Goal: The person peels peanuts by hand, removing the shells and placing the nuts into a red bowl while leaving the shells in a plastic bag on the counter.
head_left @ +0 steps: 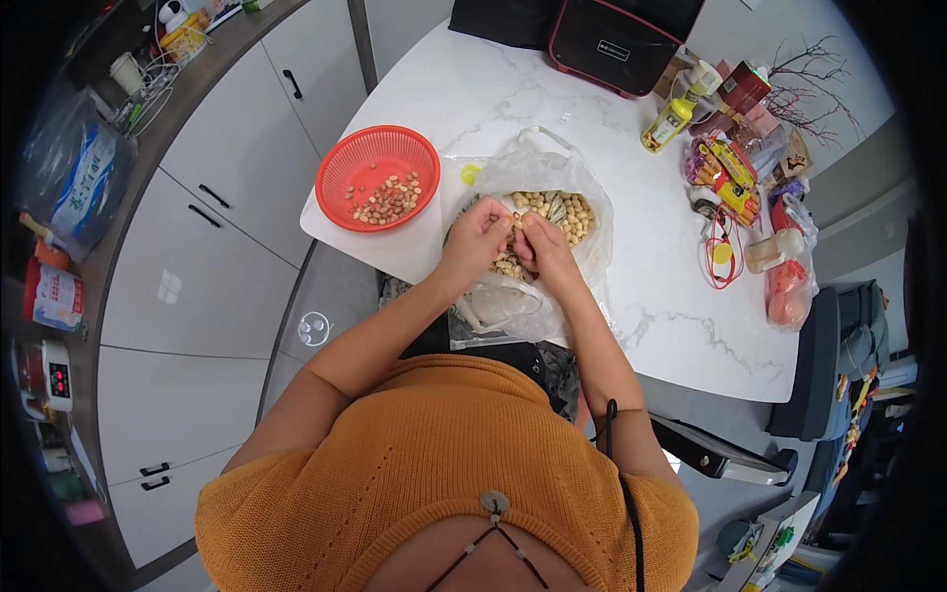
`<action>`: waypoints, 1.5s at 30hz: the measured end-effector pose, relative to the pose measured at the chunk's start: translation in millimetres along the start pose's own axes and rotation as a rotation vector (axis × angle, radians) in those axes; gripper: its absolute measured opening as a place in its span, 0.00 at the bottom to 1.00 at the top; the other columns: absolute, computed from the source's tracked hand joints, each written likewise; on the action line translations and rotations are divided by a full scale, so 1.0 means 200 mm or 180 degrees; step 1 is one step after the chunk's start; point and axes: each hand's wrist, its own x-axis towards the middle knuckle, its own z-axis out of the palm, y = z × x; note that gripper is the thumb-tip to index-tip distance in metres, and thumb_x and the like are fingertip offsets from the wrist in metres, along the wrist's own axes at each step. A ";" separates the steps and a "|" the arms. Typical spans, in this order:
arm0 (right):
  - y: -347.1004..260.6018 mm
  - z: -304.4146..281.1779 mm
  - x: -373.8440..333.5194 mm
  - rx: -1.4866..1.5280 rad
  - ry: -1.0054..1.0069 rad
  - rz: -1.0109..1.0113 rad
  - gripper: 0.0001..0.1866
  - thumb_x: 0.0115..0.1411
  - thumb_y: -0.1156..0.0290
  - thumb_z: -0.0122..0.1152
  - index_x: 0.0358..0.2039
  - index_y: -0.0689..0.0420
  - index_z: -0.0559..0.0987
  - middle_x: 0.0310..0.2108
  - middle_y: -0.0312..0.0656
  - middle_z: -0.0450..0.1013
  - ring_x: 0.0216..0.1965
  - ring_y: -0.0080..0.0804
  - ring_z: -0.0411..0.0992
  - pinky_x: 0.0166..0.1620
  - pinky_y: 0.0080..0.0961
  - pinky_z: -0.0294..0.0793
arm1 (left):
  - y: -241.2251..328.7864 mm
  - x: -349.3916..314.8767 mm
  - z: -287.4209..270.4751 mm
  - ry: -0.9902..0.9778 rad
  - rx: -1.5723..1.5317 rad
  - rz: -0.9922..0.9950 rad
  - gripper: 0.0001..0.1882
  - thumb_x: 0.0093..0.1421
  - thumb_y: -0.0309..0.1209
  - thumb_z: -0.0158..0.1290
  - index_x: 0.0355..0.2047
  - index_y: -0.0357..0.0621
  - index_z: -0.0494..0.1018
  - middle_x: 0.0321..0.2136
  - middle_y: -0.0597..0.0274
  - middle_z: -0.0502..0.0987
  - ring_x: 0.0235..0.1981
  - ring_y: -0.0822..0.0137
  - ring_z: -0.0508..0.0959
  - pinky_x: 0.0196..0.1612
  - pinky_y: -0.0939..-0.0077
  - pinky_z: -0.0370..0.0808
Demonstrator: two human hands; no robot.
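Over the open plastic bag (518, 170), your left hand (477, 240) and right hand (546, 255) meet with fingertips pinched on a peanut (518, 223), above the unshelled peanuts (574, 215) inside it, while a red basket (338, 173) stands to its left.

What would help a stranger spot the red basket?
Find the white marbled table. At its left edge, past the person's left hand, sits a round red basket. Unlike the crumpled plastic bag to its right, it has slotted walls and holds loose shelled peanuts.
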 end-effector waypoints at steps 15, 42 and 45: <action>-0.05 -0.05 -0.01 -0.1011 0.0159 -0.0323 0.16 0.62 0.62 0.44 0.22 0.58 0.69 0.14 0.30 0.62 0.17 0.14 0.58 0.21 0.13 0.56 | 0.10 -0.03 -0.01 -0.0038 -0.0244 -0.0432 0.06 0.58 0.27 0.46 0.36 0.39 0.68 0.18 0.68 0.67 0.17 0.80 0.66 0.19 0.88 0.63; -0.07 0.00 -0.02 -0.2842 0.0944 -0.1399 0.10 0.53 0.65 0.55 0.23 0.58 0.72 0.13 0.41 0.67 0.15 0.31 0.68 0.21 0.25 0.65 | 0.01 0.00 -0.05 -0.0032 -0.1972 -0.1186 0.08 0.59 0.28 0.45 0.38 0.38 0.68 0.29 0.64 0.71 0.30 0.74 0.70 0.33 0.84 0.69; 0.00 -0.05 0.01 -0.2020 0.0803 -0.1014 0.11 0.56 0.65 0.53 0.23 0.59 0.72 0.13 0.36 0.65 0.15 0.21 0.64 0.21 0.20 0.62 | 0.00 0.00 -0.05 -0.0112 -0.1722 -0.1159 0.08 0.59 0.27 0.46 0.38 0.39 0.68 0.27 0.67 0.70 0.27 0.77 0.69 0.29 0.86 0.68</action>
